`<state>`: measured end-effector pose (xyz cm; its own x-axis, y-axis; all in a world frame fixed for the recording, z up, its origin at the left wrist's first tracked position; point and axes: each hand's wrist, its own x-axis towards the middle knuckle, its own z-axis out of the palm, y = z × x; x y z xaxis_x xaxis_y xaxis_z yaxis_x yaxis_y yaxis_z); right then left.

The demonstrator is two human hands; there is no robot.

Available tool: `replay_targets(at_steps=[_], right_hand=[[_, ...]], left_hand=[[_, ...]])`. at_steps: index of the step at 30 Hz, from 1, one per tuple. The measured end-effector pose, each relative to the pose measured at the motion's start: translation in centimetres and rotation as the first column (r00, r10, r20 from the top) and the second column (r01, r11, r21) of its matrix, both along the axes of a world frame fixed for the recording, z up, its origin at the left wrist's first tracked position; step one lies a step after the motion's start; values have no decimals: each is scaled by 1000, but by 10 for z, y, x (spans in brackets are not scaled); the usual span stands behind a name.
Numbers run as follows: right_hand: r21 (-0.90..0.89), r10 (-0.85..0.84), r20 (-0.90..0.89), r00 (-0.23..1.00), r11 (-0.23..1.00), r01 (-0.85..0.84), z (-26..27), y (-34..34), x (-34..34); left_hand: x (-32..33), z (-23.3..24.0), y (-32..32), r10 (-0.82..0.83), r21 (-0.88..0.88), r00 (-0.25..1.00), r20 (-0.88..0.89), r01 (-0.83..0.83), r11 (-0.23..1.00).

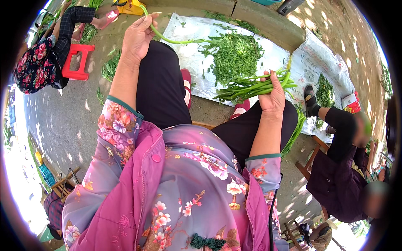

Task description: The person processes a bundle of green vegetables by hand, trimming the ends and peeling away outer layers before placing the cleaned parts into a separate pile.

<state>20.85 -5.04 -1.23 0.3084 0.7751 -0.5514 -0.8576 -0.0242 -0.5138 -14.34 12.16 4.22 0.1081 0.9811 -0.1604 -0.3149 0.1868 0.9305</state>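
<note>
Raised at the upper left, my left hand point(139, 39) pinches one long green stalk point(169, 40) near its upper end. The stalk curves right, its leafy tip over a white woven sack point(191, 28) spread on the ground. A heap of loose green leaves point(235, 55) lies on that sack. My right hand point(273, 94), above my right knee, grips a bundle of leafy green stalks point(251, 89), the leaves pointing left and the cut ends right. More long green stalks point(293, 135) hang beside my right thigh, partly hidden by it.
A person in a floral top sits at the left near a red plastic stool point(75, 75). Another person in dark clothes sits at the right beside a second woven sack point(314, 62) with greens point(325, 91). A concrete curb point(260, 18) runs behind the sacks. A yellow bag point(130, 8) stands at the top.
</note>
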Motion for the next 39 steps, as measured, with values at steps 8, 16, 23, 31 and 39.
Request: replay_targets(at_steps=[8,16,23,31,39], right_hand=[[-40,77,116,990,997,-73,8,2,-16],[-34,235,228,945,972,-234,11,1,-32],[20,309,214,927,947,-320,18,2,-45],[46,327,212,921,938,-344,17,1,-45],[46,283,188,940,954,-297,11,1,-46]], left_hand=[[43,2,-11,5,-74,997,76,1,997],[92,-10,-28,-181,-136,984,1,179,974],[143,-16,-55,-311,-195,946,-91,290,937],[169,-13,-77,-432,-233,885,-175,389,891],[173,-21,-90,-490,-151,812,-317,466,872]])
